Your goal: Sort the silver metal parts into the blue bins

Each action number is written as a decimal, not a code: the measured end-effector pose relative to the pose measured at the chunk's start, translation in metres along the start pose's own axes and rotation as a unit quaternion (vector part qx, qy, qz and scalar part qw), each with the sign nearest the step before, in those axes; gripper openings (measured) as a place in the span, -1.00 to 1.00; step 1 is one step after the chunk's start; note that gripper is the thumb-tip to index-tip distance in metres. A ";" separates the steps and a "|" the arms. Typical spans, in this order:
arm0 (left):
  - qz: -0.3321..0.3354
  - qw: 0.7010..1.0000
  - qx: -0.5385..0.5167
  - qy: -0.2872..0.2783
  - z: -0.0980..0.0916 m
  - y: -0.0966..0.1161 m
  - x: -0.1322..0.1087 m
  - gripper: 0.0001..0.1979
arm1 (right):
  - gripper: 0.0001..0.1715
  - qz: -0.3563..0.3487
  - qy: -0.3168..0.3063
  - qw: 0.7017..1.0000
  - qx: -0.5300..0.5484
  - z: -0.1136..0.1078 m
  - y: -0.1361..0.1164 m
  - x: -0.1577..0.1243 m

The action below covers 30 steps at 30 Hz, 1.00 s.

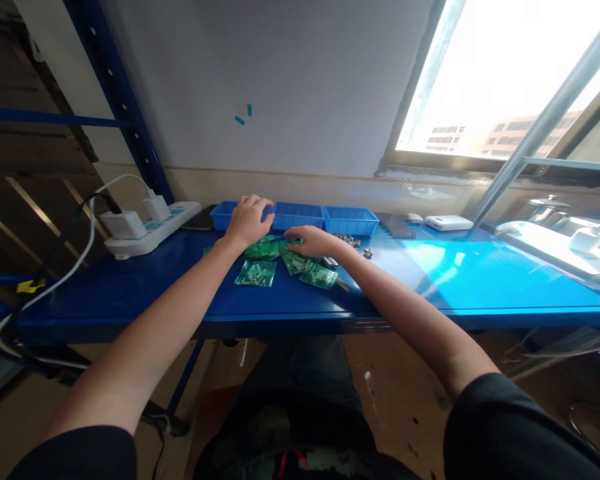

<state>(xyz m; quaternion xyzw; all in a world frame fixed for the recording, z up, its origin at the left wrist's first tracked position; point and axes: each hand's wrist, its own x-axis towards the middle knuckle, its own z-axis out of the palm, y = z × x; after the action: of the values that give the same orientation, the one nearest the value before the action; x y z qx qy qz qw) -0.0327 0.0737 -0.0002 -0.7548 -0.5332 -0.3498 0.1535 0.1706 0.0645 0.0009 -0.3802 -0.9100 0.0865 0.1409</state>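
Note:
My left hand (250, 219) is raised at the left blue bin (221, 215), its fingers curved and the thumb apart, with nothing seen in it. My right hand (309, 240) is low over a pile of green plastic bags (266, 249), its fingers and thumb closed on the edge of a bag there. Nearer to me lie a flat green bag (256, 273) with small metal parts inside and another green bag (319, 275). A loose metal piece (343, 285) sticks out beside that one. Small metal fittings (350, 240) are scattered behind my right wrist.
A middle blue bin (300, 215) and a right blue bin (351, 220) stand along the wall on the blue table (145, 287). At left is a white power strip (153, 230) with plugs and cables. A white device (449, 223) lies at right, below the window.

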 end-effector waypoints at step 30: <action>0.118 0.987 -0.083 0.074 -0.027 0.020 0.006 -0.83 | -0.72 -0.030 0.321 0.947 -0.020 -0.007 -0.004 0.000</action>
<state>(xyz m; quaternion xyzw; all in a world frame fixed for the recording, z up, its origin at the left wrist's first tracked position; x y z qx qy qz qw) -0.0234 0.0538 0.0259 -0.7950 -0.3964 -0.4269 0.1694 0.1702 0.0615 0.0086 -0.3635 -0.8291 -0.0620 0.4202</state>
